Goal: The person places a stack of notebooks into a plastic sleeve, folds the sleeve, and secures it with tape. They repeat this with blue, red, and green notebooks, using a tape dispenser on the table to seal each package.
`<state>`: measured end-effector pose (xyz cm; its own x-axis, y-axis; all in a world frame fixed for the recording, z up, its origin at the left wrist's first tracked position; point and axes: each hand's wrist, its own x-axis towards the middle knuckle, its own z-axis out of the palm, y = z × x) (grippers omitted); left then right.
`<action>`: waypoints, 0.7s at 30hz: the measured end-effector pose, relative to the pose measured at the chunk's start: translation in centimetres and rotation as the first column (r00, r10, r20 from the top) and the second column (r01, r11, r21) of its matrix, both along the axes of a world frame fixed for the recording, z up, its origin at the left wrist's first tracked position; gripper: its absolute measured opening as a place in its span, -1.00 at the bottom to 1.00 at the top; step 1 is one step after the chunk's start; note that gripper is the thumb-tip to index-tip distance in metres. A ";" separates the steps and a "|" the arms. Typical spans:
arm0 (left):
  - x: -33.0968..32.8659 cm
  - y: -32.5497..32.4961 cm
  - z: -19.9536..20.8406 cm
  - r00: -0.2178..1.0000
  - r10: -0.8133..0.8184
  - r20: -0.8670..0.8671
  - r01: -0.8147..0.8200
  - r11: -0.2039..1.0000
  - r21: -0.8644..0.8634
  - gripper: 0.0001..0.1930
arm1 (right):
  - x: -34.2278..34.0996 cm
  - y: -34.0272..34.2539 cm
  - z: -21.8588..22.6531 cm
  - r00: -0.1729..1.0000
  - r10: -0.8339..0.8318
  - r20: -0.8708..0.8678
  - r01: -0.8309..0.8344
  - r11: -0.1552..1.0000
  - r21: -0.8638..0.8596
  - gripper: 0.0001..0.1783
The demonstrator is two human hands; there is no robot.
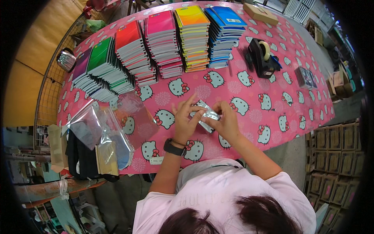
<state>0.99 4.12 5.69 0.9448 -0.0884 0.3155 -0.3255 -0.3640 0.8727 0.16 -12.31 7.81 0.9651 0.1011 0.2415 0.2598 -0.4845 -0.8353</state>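
A small flat packet in shiny clear plastic (pixel 208 123) lies between my hands, low over the pink tablecloth; its contents are too glary to make out. My left hand (pixel 186 119) holds its left side between thumb and fingers, with one finger raised away. From the right, my right hand (pixel 226 119) pinches the wrap with thumb and bent fingertips. A dark wristband (pixel 174 147) circles my left wrist. Clear plastic sleeves (pixel 119 134) lie to the left of my hands, partly over one another.
Tall stacks of spiral notebooks (pixel 161 22) in several colours line the far left. A black tape dispenser (pixel 260 58) stands at the right, near small wrapped packs (pixel 305 78). A brown cardboard box (pixel 260 14) lies farther back. Stacked cartons (pixel 337 158) stand beyond the table's right edge.
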 end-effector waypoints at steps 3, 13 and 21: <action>0.8 0.0 -0.1 0.999 -0.038 -0.034 0.035 0.995 -0.090 -0.43 | 1.5 -0.3 0.1 0.968 0.033 -0.247 0.015 0.981 0.192 -0.63; -6.2 -2.0 -0.5 0.978 -0.077 0.192 -0.030 0.866 0.500 -0.44 | 2.7 -1.2 -1.6 0.891 0.224 -0.396 0.003 0.868 0.496 -0.77; -5.9 -0.7 -2.3 0.957 -0.083 0.278 -0.078 0.850 0.522 -0.42 | 15.8 -17.0 -3.2 0.930 -0.367 -0.024 0.343 0.843 0.414 -0.76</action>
